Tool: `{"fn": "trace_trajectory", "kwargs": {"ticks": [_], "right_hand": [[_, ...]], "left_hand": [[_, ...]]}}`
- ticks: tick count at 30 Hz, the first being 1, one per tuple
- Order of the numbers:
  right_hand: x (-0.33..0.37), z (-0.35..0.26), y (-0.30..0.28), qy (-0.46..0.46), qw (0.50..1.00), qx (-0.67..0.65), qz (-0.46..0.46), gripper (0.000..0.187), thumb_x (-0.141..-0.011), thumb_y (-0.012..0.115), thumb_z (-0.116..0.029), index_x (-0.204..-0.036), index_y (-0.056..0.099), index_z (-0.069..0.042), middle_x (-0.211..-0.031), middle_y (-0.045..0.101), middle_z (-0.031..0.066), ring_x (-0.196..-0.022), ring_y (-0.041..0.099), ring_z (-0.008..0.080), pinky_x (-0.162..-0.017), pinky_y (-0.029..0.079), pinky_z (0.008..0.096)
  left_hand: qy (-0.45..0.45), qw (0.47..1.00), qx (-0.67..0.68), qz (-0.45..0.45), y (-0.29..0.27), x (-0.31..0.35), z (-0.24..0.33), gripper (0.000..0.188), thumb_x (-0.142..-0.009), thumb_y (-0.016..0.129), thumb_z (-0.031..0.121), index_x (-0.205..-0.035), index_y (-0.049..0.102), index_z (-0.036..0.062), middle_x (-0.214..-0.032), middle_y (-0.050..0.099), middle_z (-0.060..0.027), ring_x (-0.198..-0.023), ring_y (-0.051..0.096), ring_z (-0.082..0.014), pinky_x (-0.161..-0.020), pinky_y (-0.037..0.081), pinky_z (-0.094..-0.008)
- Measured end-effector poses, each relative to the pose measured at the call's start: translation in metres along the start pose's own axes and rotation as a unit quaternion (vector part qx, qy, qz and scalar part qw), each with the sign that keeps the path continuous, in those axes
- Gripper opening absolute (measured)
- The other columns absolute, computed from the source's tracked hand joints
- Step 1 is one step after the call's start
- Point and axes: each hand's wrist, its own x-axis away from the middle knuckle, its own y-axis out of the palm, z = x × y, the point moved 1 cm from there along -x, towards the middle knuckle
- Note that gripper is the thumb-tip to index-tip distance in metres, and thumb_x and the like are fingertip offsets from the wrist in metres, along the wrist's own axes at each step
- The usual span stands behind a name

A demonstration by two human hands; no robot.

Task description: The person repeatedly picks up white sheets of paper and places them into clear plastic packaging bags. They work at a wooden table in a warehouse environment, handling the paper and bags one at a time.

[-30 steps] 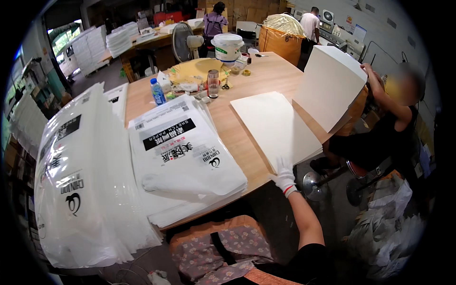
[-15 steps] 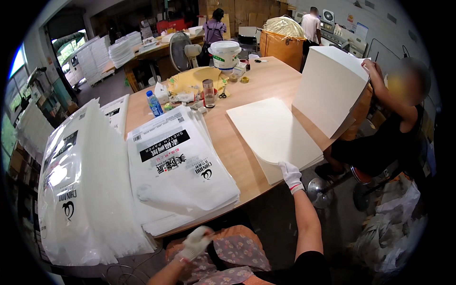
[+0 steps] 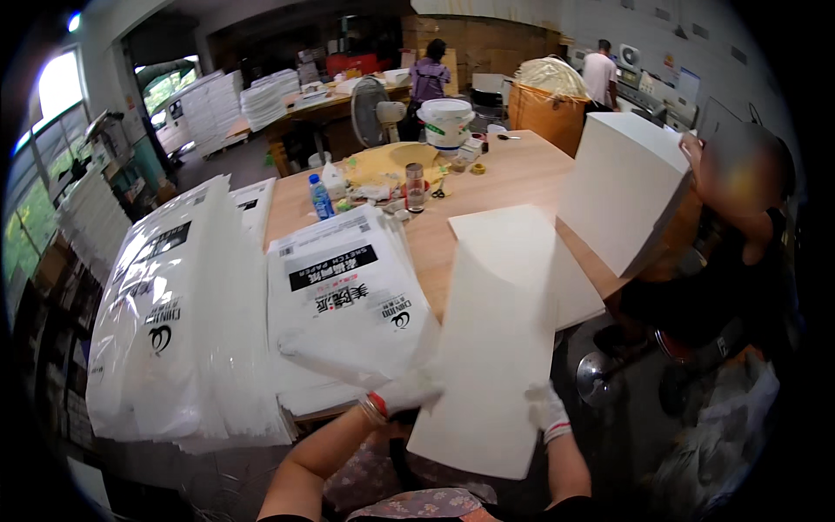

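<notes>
A sheaf of large white paper (image 3: pixel 500 348) slants from the table toward my lap, its near end hanging past the table edge. Along its right edge, my right hand (image 3: pixel 548 411) in a white glove is closed on the paper. My left hand (image 3: pixel 407 391), also gloved, grips the sheaf's left edge; its fingers are somewhat blurred. More white sheets (image 3: pixel 578 291) lie under the sheaf on the right. Beside my left hand lies a pile of clear plastic bags with black print (image 3: pixel 348 296).
Another tall pile of printed plastic bags (image 3: pixel 165 313) stands at the left. A blue-capped bottle (image 3: pixel 321 198), a glass tumbler (image 3: pixel 415 187), scissors (image 3: pixel 439 190) and a white bucket (image 3: pixel 446 123) stand farther back. At the right a seated person holds an upright white paper stack (image 3: pixel 622 191).
My left hand has come up from my lap to the paper's left edge. The sheaf has been drawn toward me and lifted, with my right hand still at its right side.
</notes>
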Motion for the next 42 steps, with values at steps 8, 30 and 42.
{"fn": "trace_trajectory", "kwargs": {"ticks": [8,30,42], "right_hand": [[0.031,0.036,0.143,-0.196,0.937,0.271,0.102,0.030,-0.085,0.066,-0.015,-0.108,0.060,0.003,-0.098,0.066,0.0101,-0.087,0.062,0.0167,-0.075,0.050,0.0288],[0.149,-0.045,0.216,-0.296,0.578,0.748,-0.136,0.030,-0.076,0.068,-0.036,-0.082,0.065,-0.006,-0.090,0.064,0.0158,-0.066,0.062,0.0344,-0.057,0.051,0.0396],[0.135,-0.060,0.259,-0.173,0.503,0.826,-0.186,0.042,-0.078,0.061,-0.048,-0.073,0.061,-0.006,-0.073,0.060,0.0179,-0.065,0.061,0.0368,-0.055,0.049,0.0453]], "left_hand": [[0.025,0.924,-0.356,-0.133,0.040,-0.038,-0.071,0.083,-0.073,0.059,0.058,-0.138,0.037,0.0116,-0.134,0.045,-0.0188,-0.131,0.034,-0.0310,-0.105,0.029,-0.0433],[0.091,0.907,-0.324,0.252,-0.183,-0.038,-0.170,0.023,-0.088,0.052,0.029,-0.095,0.060,0.0079,-0.085,0.066,-0.0148,-0.078,0.062,-0.0323,-0.069,0.049,-0.0376],[0.248,0.912,-0.167,0.282,-0.169,0.008,0.039,0.017,-0.088,0.047,0.019,-0.088,0.055,0.0042,-0.082,0.064,-0.0130,-0.075,0.064,-0.0274,-0.067,0.050,-0.0398]]}}
